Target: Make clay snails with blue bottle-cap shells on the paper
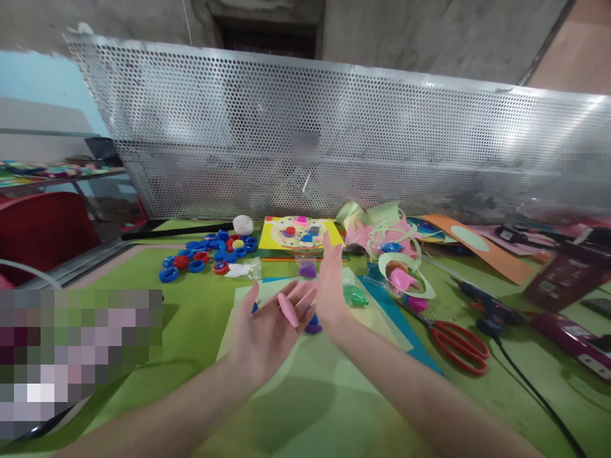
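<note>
My left hand [270, 327] is turned palm up and holds a pink roll of modelling clay [287, 310], which lies across its fingers. Its thumb stands away from the clay. Beside it, my right hand [331, 286] is held upright, fingers stretched and palm towards the left hand, with nothing gripped in it. Under both hands lies a pale green sheet [329, 381]. Purple and blue clay [312, 324] shows partly behind the left fingers. A green clay packet [356, 296] lies just right of the right hand, and a purple clay packet [307, 270] sits beyond the hands.
Blue and red plastic rings [195, 257] cluster at the left. A decorated disc on yellow card [272, 238] stands at the back before a perforated metal screen [238, 140]. Paper scraps [372, 232], red-handled scissors [461, 346] and a glue gun [491, 308] with its cord lie right.
</note>
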Demonstrator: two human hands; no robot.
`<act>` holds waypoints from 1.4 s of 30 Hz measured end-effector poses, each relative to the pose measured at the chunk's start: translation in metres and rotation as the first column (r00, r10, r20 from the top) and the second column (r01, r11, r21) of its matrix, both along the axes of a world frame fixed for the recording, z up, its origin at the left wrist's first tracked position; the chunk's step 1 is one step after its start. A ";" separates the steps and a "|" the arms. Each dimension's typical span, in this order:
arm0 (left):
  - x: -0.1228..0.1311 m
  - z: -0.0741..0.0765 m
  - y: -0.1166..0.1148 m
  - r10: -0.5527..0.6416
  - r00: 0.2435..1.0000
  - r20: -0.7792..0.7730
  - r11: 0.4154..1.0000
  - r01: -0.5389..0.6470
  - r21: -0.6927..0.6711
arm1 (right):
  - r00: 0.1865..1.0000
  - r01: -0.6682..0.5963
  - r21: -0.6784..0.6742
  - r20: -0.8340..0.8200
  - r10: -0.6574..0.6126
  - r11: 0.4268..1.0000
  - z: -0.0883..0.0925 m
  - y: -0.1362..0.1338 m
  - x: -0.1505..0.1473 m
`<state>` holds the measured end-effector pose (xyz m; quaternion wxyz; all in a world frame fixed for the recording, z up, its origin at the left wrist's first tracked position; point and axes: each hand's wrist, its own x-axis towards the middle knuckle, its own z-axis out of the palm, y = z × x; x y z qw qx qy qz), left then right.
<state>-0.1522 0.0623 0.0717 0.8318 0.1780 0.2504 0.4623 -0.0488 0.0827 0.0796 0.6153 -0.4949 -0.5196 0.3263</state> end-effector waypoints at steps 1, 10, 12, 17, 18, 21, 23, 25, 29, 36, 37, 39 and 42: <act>-0.003 -0.001 0.003 0.007 1.000 0.000 1.000 -0.007 0.012 | 0.999 0.033 0.000 0.006 -0.033 0.999 0.004 -0.003 0.004; -0.016 0.004 0.008 -0.045 0.997 -0.066 0.996 0.050 0.073 | 0.497 -0.082 -0.093 0.859 0.122 0.992 0.003 -0.037 0.015; -0.014 0.005 0.007 -0.061 0.995 -0.084 0.994 0.069 0.090 | 0.452 -0.071 -0.080 0.886 0.104 0.994 -0.003 -0.038 0.015; -0.011 0.001 0.008 -0.069 0.992 -0.105 0.979 0.088 0.182 | 0.466 -0.080 -0.018 0.883 0.053 0.997 -0.008 -0.039 0.022; -0.012 0.001 0.008 -0.077 0.989 -0.124 0.973 0.102 0.207 | 0.491 -0.091 -0.020 0.869 0.063 0.996 -0.007 -0.040 0.023; -0.015 0.004 0.009 -0.076 0.977 -0.201 0.946 0.135 0.295 | 0.653 -0.144 -0.045 0.746 0.129 0.989 -0.005 -0.043 0.023; -0.016 0.006 0.010 -0.034 0.969 -0.245 0.925 0.123 0.361 | 0.791 -0.210 -0.034 0.581 0.190 0.977 -0.003 -0.044 0.023; -0.017 0.007 0.010 0.033 0.955 -0.294 0.901 0.099 0.422 | 0.867 -0.278 0.013 0.434 0.245 0.960 -0.002 -0.044 0.023; -0.020 0.003 0.009 0.101 0.901 -0.422 0.855 0.139 0.500 | 0.869 -0.337 0.002 0.386 0.310 0.941 -0.004 -0.040 0.025; -0.027 -0.018 0.001 -0.029 0.877 -0.480 0.666 0.375 0.645 | 0.896 -0.349 -0.171 0.227 0.381 0.922 -0.010 -0.038 0.023; -0.027 -0.020 0.000 -0.035 0.874 -0.484 0.663 0.383 0.643 | 0.896 -0.349 -0.182 0.222 0.384 0.919 -0.010 -0.038 0.023; -0.024 -0.023 -0.001 -0.066 0.882 -0.466 0.678 0.382 0.628 | 0.894 -0.341 -0.168 0.246 0.374 0.925 -0.011 -0.040 0.022; -0.022 -0.021 -0.004 -0.099 0.898 -0.428 0.684 0.374 0.626 | 0.884 -0.331 -0.026 0.341 0.320 0.943 -0.014 -0.042 0.020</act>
